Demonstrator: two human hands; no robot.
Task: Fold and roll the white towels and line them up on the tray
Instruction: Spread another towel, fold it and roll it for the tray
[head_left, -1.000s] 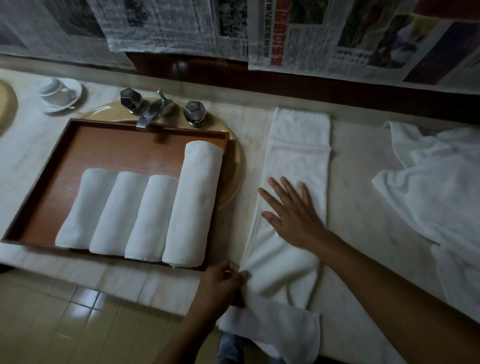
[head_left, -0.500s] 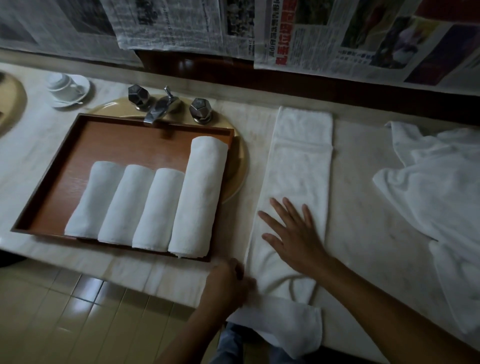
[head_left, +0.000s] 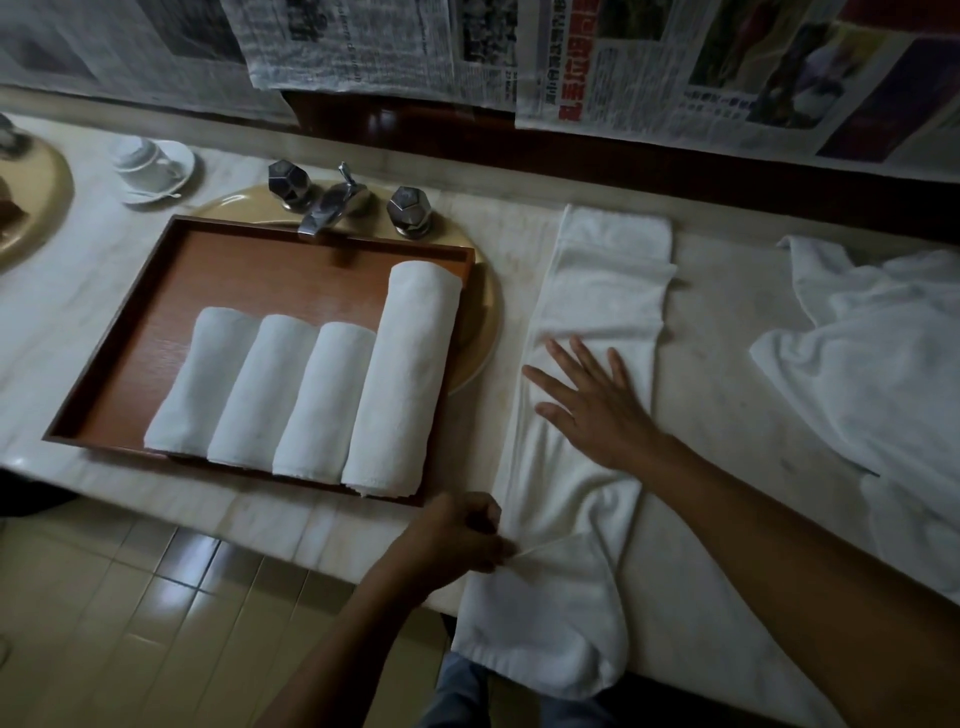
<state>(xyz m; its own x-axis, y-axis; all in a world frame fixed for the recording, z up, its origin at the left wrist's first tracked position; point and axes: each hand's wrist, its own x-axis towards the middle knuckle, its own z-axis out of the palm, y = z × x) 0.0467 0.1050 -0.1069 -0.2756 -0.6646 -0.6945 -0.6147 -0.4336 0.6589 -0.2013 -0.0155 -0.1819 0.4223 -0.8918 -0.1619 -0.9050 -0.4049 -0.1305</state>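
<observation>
A long white towel (head_left: 602, 291), folded into a narrow strip, lies on the marble counter and hangs over the front edge. My right hand (head_left: 592, 405) presses flat on its middle with fingers spread. My left hand (head_left: 457, 540) pinches the strip's left edge near the counter's front. To the left a brown wooden tray (head_left: 249, 270) holds several rolled white towels (head_left: 317, 395) side by side; the rightmost roll (head_left: 410, 374) is longer than the others.
A heap of unfolded white towels (head_left: 872, 364) lies at the right. The tray sits over a beige sink with a chrome faucet (head_left: 332, 202). A white cup and saucer (head_left: 150, 166) stand at the back left. Newspapers cover the wall. Tiled floor lies below the counter edge.
My left hand has kept its pinch on the towel's edge and shifted slightly toward the front. My right hand stays flat on the strip. The view has drifted.
</observation>
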